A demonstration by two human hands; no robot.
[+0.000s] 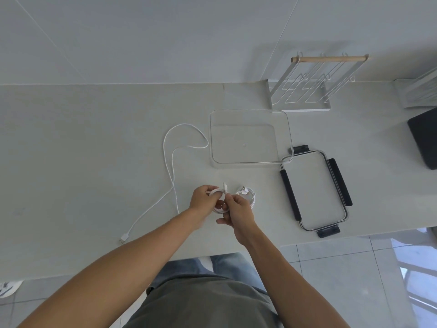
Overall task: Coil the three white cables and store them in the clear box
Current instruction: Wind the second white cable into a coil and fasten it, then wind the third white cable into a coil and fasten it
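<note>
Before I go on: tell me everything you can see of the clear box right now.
The clear box is a shallow rectangular container of transparent plastic with rounded corners. It sits upright and open on the pale countertop, beyond the hands, with no cable in it. Its lid, with black clips, lies apart at its near right corner. A bend of the uncoiled cable reaches its left wall; contact is unclear.

The table (94,162) is pale grey, and so is the wall behind it. The loose cable (169,162) is white. The coil (218,191) in the hands is white too, like the coil (248,194) beside it. The box (289,129) is clear. The lid (314,190) is clear with black clips. The rack (300,107) is white with a light brown wooden bar. The shirt is grey-green and the jeans are blue.
</note>
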